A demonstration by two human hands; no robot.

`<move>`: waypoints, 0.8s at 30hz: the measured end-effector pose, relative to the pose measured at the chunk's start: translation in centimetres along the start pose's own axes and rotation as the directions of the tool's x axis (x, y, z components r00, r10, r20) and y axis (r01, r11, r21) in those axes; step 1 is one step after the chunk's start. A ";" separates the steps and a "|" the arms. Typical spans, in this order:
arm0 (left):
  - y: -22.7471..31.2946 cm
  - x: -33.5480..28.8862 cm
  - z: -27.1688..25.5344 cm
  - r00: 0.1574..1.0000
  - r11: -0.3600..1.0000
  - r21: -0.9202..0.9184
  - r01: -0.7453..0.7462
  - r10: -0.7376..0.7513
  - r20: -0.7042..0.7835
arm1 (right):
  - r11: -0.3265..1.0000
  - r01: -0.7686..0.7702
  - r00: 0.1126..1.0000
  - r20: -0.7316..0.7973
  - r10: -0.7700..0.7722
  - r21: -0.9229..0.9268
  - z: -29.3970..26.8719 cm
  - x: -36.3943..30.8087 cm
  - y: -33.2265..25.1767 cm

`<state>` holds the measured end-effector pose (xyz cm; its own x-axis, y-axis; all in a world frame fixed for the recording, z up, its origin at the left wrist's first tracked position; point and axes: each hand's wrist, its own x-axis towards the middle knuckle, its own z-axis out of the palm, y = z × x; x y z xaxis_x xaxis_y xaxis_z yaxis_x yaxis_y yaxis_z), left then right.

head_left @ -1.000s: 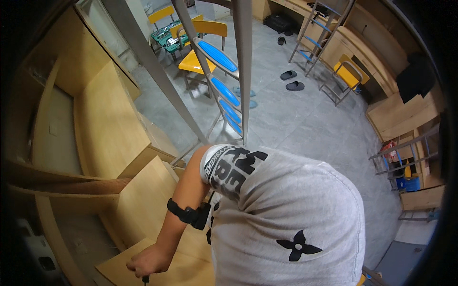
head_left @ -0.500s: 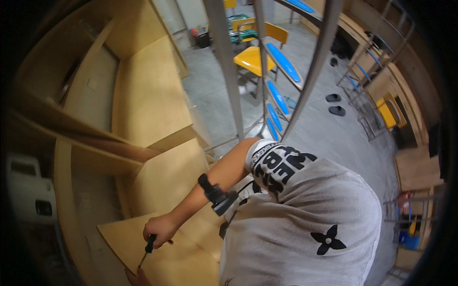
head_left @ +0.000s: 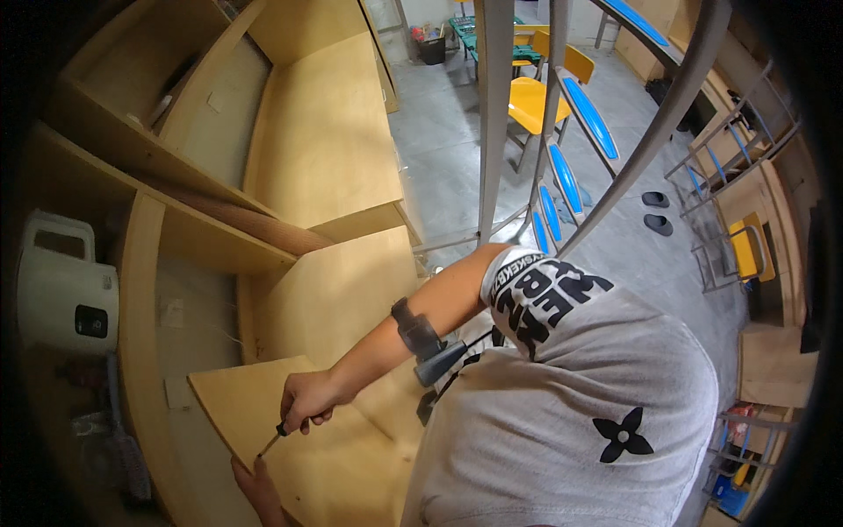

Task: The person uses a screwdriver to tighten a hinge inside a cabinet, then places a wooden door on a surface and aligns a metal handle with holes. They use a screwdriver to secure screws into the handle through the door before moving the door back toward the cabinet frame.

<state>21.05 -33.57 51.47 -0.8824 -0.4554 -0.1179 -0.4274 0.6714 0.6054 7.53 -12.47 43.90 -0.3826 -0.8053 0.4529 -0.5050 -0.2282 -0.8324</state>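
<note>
A screwdriver (head_left: 272, 441) with a dark handle is in my right hand (head_left: 307, 400), its fingers closed round the handle. The shaft slants down toward the edge of a light wooden board (head_left: 351, 439). At that edge is my left hand (head_left: 258, 494), reaching in from the bottom. One of its fingertips lies beside the screwdriver tip and another shows past the board's edge, so the hand appears to grip the board there. Whatever the tip touches is too small to make out. A dark strapped device (head_left: 415, 329) sits on my right forearm.
Wooden shelving (head_left: 145, 307) runs along the left, with a white appliance (head_left: 68, 285) beside it. A metal ladder with blue treads (head_left: 566, 178) stands close to my right arm. Beyond are a yellow chair (head_left: 529, 104), a black bin (head_left: 431, 50) and dark slippers (head_left: 657, 225).
The whole view has shifted, moving the furniture rightward in the picture. My right hand still holds the screwdriver near the board's edge, and more of my left hand shows.
</note>
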 end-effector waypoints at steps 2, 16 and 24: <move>0.3 0.2 0.0 0.998 0.998 0.016 0.063 -0.063 0.001 | 0.995 -0.087 0.996 0.006 0.087 0.053 0.0 0.0 -1.2; 1.1 -1.6 0.1 0.998 0.996 0.075 -0.039 0.036 0.046 | 0.387 -0.674 0.730 0.487 0.480 0.630 -2.6 -1.5 -2.7; -0.2 0.8 1.3 0.976 0.979 0.065 -0.194 0.199 -0.084 | 0.571 0.423 0.906 0.338 -0.255 -0.703 -3.9 -2.2 -2.8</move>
<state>20.20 -33.29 50.21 -0.9302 -0.3600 0.0720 -0.2595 0.7835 0.5646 6.80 -7.97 46.48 0.0437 -0.8566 0.5141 -0.9945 -0.0863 -0.0592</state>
